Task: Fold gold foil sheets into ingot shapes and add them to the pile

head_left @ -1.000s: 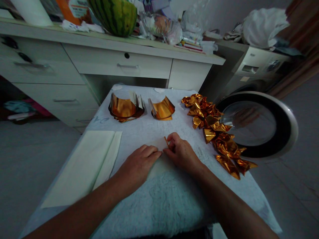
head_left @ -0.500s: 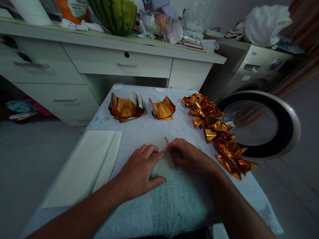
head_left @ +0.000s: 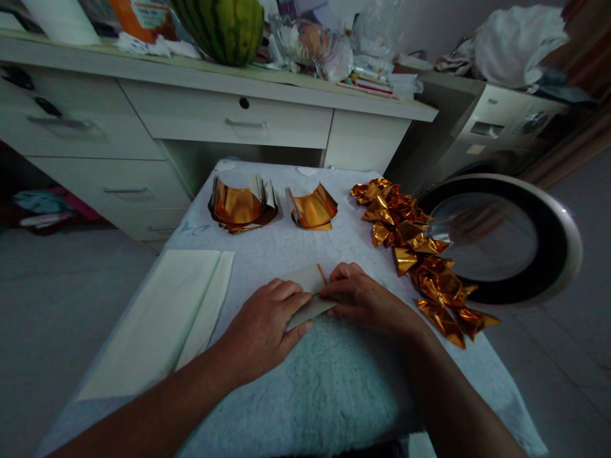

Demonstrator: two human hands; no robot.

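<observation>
Pale sheet (head_left: 310, 310): part-open left hand (head_left: 267, 318) pins it steady so curled right hand (head_left: 366, 298) can, apparently, pinch its edge.

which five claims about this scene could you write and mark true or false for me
1. The left hand's grip and right hand's grip both touch the pale sheet. True.
2. The crumpled gold pieces lie along the cloth's left side. False: the crumpled gold pieces lie along the right side of the cloth.
3. The watermelon stands on the counter. True.
4. The washing machine door is shut. False: the washing machine door stands open.
5. The larger gold stack is left of the smaller gold stack. True.
</observation>
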